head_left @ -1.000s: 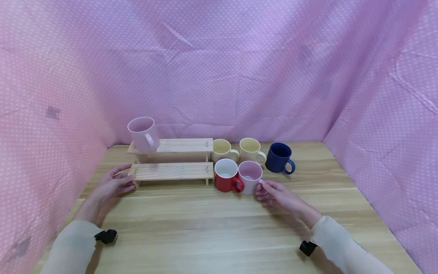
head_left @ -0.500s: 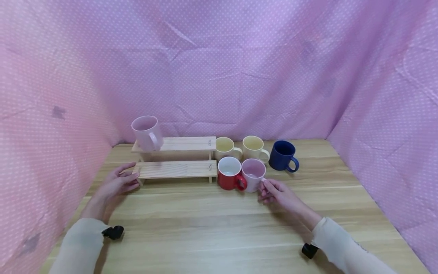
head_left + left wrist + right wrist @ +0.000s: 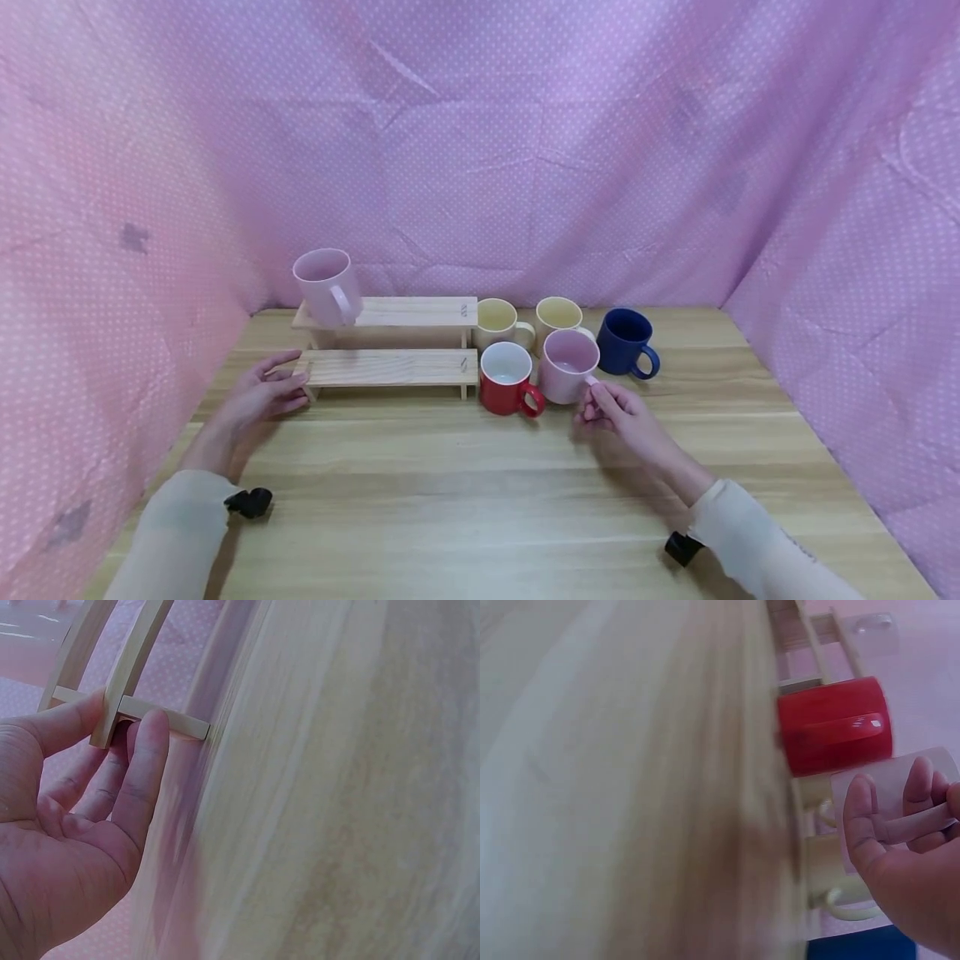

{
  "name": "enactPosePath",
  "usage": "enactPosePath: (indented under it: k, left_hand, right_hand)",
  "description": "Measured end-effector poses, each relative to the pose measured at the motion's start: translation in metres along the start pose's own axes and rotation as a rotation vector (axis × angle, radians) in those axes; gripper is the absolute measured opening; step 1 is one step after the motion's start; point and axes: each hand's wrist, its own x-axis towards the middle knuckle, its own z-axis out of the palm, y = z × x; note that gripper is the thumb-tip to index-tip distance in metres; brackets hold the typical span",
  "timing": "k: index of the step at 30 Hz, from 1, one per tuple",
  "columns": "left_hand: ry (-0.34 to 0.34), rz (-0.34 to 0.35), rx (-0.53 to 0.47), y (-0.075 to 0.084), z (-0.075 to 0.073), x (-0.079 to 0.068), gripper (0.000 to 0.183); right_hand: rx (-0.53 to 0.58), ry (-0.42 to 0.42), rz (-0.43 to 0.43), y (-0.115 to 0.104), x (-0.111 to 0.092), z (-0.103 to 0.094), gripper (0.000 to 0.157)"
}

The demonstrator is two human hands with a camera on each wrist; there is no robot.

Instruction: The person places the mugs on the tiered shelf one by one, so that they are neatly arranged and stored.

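A two-step wooden rack [image 3: 390,367] stands on the table, left of centre in the head view. My left hand [image 3: 258,398] grips the left end of its lower step, thumb on the board and fingers underneath, as the left wrist view shows. My right hand [image 3: 626,421] holds a pink mug [image 3: 561,385] by its handle, upright and raised off the table. Just left of that mug is a red mug [image 3: 498,395] with a white inside, near the rack's right end. Another pink mug [image 3: 324,302] sits on the left of the upper step.
Two pale yellow mugs, one [image 3: 491,335] by the rack and one [image 3: 545,332] partly behind the held mug, stand in the back row. A dark blue mug [image 3: 618,354] is farther right. Pink dotted cloth [image 3: 480,167] closes off the back and sides of the table [image 3: 450,500].
My right hand has lifted the pink mug up and slightly away from the red mug. The left hand stays at the rack's end. The head view has shifted slightly.
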Motion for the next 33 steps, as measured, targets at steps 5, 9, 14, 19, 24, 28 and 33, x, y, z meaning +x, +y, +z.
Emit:
enactPosePath:
  k: [5, 9, 14, 19, 24, 28, 33]
  left_hand:
    - [0.002, -0.022, 0.027, 0.003, 0.0, 0.001, 0.081]
    - [0.002, -0.02, 0.017, 0.003, 0.0, 0.002, 0.08]
    - [-0.009, -0.009, -0.001, 0.001, -0.004, -0.001, 0.078]
    - [-0.02, 0.003, 0.011, 0.001, -0.005, -0.003, 0.08]
    - [-0.003, 0.002, 0.036, 0.003, -0.003, -0.002, 0.077]
    - [0.01, 0.006, 0.1, 0.005, 0.0, -0.002, 0.074]
    - [0.018, 0.006, 0.172, 0.006, 0.004, -0.001, 0.075]
  right_hand:
    - [0.022, -0.007, -0.076, -0.016, 0.001, -0.005, 0.04]
    - [0.041, -0.01, -0.093, -0.029, 0.004, -0.004, 0.036]
    - [0.033, -0.024, -0.083, -0.042, 0.005, 0.001, 0.045]
    - [0.025, -0.032, -0.063, -0.048, 0.005, 0.004, 0.048]
    - [0.025, -0.034, -0.067, -0.054, 0.006, 0.006, 0.048]
    - [0.017, -0.037, -0.064, -0.064, 0.01, 0.008, 0.048]
    - [0.027, -0.05, -0.063, -0.079, 0.023, 0.016, 0.05]
